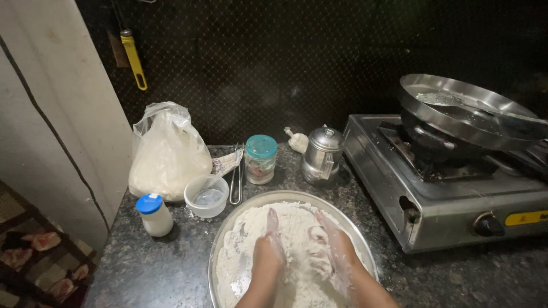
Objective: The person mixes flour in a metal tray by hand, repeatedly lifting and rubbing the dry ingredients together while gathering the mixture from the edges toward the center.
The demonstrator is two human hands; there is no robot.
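Left hand, right hand spread flat, pressed into flour in steel plate.

We are pressing our left hand and right hand down side by side, fingers extended forward, palms down.

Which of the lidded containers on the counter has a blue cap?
The small white bottle at the left, beside the clear plastic cup. The glass jar has a teal lid; the steel pot a metal one.
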